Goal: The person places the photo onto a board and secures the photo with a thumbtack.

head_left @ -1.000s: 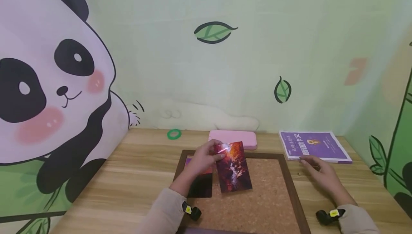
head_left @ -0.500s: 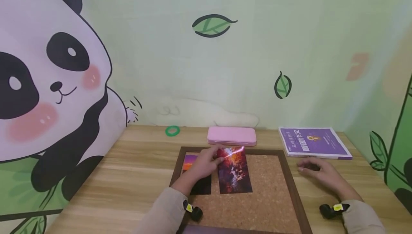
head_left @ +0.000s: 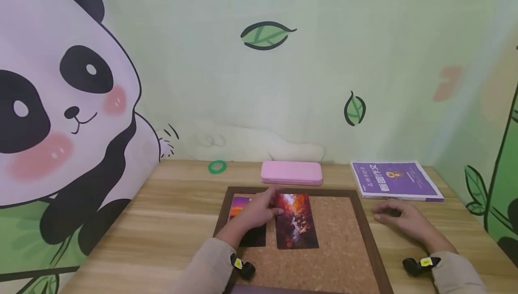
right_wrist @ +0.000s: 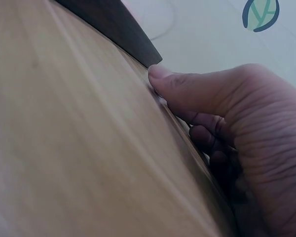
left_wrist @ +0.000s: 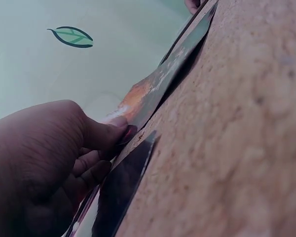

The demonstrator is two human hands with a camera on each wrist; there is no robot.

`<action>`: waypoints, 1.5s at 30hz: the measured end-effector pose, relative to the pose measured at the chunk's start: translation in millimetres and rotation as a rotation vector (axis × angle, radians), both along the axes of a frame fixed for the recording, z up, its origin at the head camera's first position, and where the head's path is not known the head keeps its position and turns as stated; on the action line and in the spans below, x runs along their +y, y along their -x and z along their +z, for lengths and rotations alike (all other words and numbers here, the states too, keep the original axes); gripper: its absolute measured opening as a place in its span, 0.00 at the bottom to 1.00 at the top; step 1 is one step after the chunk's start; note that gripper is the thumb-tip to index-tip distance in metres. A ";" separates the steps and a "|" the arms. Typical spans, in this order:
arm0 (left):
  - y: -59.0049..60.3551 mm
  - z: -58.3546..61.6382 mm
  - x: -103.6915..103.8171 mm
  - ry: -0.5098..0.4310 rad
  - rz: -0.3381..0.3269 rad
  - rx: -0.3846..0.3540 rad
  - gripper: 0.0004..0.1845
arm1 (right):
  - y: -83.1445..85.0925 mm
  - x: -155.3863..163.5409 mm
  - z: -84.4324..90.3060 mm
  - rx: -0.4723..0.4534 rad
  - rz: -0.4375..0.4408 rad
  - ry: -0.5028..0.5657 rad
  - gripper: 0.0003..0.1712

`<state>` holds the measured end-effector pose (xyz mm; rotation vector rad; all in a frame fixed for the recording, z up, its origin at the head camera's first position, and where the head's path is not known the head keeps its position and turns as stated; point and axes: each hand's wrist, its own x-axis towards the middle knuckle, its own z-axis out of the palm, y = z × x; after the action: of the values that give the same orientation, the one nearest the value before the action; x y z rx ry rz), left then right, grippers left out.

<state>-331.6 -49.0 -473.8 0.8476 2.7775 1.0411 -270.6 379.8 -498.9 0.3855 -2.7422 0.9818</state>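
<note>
Lowered flat onto the cork board [head_left: 344, 240], red card [head_left: 295, 220] beside left hand [head_left: 259, 211].

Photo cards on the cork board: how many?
2. A red canyon card lies mid-board under the left hand; a sunset card lies left of it, partly hidden by the hand.

Fiery red-orange card [head_left: 296, 220], pink case [head_left: 291, 172], purple book [head_left: 394, 180].

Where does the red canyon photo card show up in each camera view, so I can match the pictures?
Head: the red photo card lies on the cork board, centre-bottom, the left hand at its top left edge.
Left wrist: it runs diagonally from centre to top right, seen edge-on, pinched by the fingers.
Right wrist: not in it.
Shared landmark: the cork board.
</note>
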 end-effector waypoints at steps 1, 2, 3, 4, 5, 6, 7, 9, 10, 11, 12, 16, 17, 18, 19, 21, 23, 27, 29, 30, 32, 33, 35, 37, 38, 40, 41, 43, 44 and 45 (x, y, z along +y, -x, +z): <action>-0.2 -0.4 0.7 -0.003 -0.005 -0.009 0.32 | -0.1 0.3 -0.5 0.004 0.002 0.002 0.11; 0.0 -0.3 1.5 -0.006 -0.010 -0.008 0.33 | 0.1 0.5 -0.7 0.011 0.002 0.003 0.10; 0.3 0.0 2.1 -0.005 -0.013 0.000 0.33 | 0.5 0.9 -0.8 0.018 0.002 0.002 0.09; 0.7 0.5 2.6 -0.001 -0.014 0.006 0.33 | 0.8 1.1 -0.4 0.022 0.002 0.004 0.09; 1.1 1.4 3.2 0.002 -0.014 0.012 0.33 | 1.3 1.2 0.1 0.027 0.001 0.006 0.09; 1.4 2.3 3.7 0.004 -0.012 0.016 0.32 | 1.8 1.1 0.7 0.030 0.001 0.013 0.09; 1.6 3.2 4.2 0.006 -0.010 0.015 0.32 | 2.2 0.9 1.2 0.035 0.004 0.018 0.09; 1.7 4.6 4.3 0.013 -0.007 0.014 0.31 | 3.1 0.3 1.4 0.041 0.014 0.027 0.09; 1.9 4.8 4.1 0.015 -0.007 0.011 0.31 | 3.3 -0.3 1.3 0.043 0.018 0.030 0.09; 2.0 5.1 4.0 0.015 -0.008 0.010 0.31 | 1.6 -3.4 3.8 0.046 0.016 0.033 0.09; 1.9 5.3 4.1 0.015 -0.010 0.010 0.31 | 1.8 -3.9 3.6 0.048 0.017 0.038 0.09; 2.4 4.6 4.5 0.014 -0.013 0.018 0.32 | 2.3 -5.8 4.6 0.046 0.007 0.021 0.09; 2.4 4.3 4.6 0.013 -0.015 0.021 0.33 | 2.2 -6.2 5.2 0.044 0.005 0.016 0.09; 2.2 3.9 4.7 0.012 -0.017 0.026 0.33 | 4.2 -4.1 2.6 0.034 0.006 0.014 0.10; 2.1 3.2 4.4 0.009 -0.019 0.028 0.34 | 4.0 -4.6 2.4 0.026 0.003 0.011 0.10; 1.2 1.6 3.8 0.002 -0.019 0.027 0.35 | 3.4 -5.2 1.0 0.012 -0.002 0.006 0.11; 0.3 -0.5 3.0 -0.015 -0.026 0.021 0.36 | 2.6 -5.6 -1.3 0.002 -0.009 -0.005 0.11; -1.3 -2.9 1.8 -0.047 -0.029 0.006 0.36 | 2.2 -6.0 -5.1 0.012 -0.025 -0.028 0.11; -1.4 -2.7 1.4 -0.053 -0.030 0.016 0.36 | 3.2 -6.0 -6.1 0.026 -0.027 -0.026 0.10; -1.3 -2.3 1.3 -0.052 -0.029 0.020 0.35 | 3.7 -6.1 -6.2 0.032 -0.025 -0.026 0.10; -1.6 -2.1 1.2 -0.048 -0.028 0.030 0.35 | 4.3 -6.3 -7.2 0.038 -0.026 -0.020 0.10; -1.6 -2.0 1.1 -0.047 -0.029 0.031 0.35 | 4.5 -6.4 -7.4 0.039 -0.022 -0.020 0.10; -1.5 -1.7 0.9 -0.045 -0.025 0.034 0.35 | 5.0 -6.7 -7.3 0.039 -0.019 -0.021 0.09; -0.9 -1.7 1.0 -0.046 -0.022 0.038 0.35 | 5.3 -7.2 -6.7 0.036 -0.019 -0.018 0.08; -0.5 -1.8 1.0 -0.047 -0.020 0.040 0.35 | 5.2 -7.6 -6.1 0.034 -0.020 -0.016 0.08; -0.1 -2.0 1.1 -0.048 -0.017 0.040 0.35 | 5.1 -8.0 -4.9 0.024 -0.019 -0.008 0.07; 0.1 -2.2 1.2 -0.047 -0.016 0.039 0.35 | 4.9 -8.2 -4.3 0.018 -0.019 -0.004 0.07; 0.1 -2.3 1.3 -0.046 -0.015 0.036 0.36 | 4.4 -7.7 -3.6 0.006 -0.025 0.001 0.09; -0.1 -2.2 1.5 -0.044 -0.014 0.033 0.36 | 3.9 -7.2 -3.3 0.000 -0.026 0.003 0.10; -0.3 -2.1 1.7 -0.043 -0.013 0.031 0.36 | 3.6 -6.4 -3.3 -0.003 -0.032 0.010 0.11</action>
<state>-331.3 -47.4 -475.9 0.8931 2.7800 1.0985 -274.1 373.4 -502.2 0.3374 -2.7368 0.9885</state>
